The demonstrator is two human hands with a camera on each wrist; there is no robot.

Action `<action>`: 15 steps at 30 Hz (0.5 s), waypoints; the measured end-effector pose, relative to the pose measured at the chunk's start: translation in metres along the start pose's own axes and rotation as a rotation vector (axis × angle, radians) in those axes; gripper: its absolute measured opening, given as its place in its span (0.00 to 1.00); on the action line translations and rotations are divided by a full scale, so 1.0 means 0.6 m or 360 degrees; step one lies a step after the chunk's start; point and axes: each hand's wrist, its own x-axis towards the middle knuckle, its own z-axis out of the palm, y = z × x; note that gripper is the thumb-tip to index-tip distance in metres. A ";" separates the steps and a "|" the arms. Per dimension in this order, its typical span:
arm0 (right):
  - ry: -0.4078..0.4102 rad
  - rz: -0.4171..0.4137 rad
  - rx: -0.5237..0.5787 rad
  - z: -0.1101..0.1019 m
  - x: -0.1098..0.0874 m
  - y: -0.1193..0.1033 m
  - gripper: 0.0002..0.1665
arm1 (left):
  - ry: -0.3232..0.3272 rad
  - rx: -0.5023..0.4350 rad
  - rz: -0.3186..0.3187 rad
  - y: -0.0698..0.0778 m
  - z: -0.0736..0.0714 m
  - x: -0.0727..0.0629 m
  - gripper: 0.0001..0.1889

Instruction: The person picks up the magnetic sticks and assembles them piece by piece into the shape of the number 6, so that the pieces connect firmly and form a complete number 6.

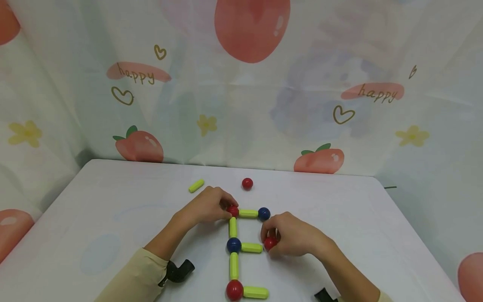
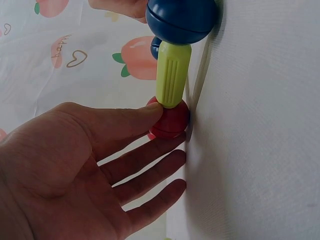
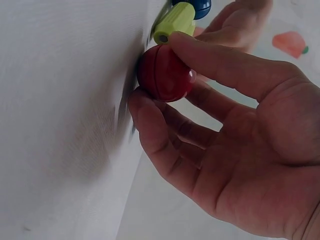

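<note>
A white table (image 1: 124, 235) bears a rod-and-ball frame (image 1: 234, 266). At three o'clock from the frame's centre, the right hand (image 1: 292, 235) pinches a red ball (image 3: 162, 75) by the end of the middle green rod (image 1: 252, 248). At twelve, the left hand (image 1: 209, 204) pinches the red corner ball (image 2: 171, 121). A loose green rod (image 1: 196, 186) lies at eleven.

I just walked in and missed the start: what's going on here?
Someone is handling a frame of green rods and balls on a white table. The left grip holds the red corner ball at the far end; the right grip pinches another red ball by the free end of the middle side rod; whether they touch is unclear. The nearest side rod has no ball on its right end. A loose rod and loose red ball lie beyond the frame.
</note>
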 end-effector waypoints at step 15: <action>-0.0015 -0.0018 -0.0026 0.003 0.002 -0.002 0.14 | 0.0003 0.0004 0.0010 0.001 0.000 -0.002 0.13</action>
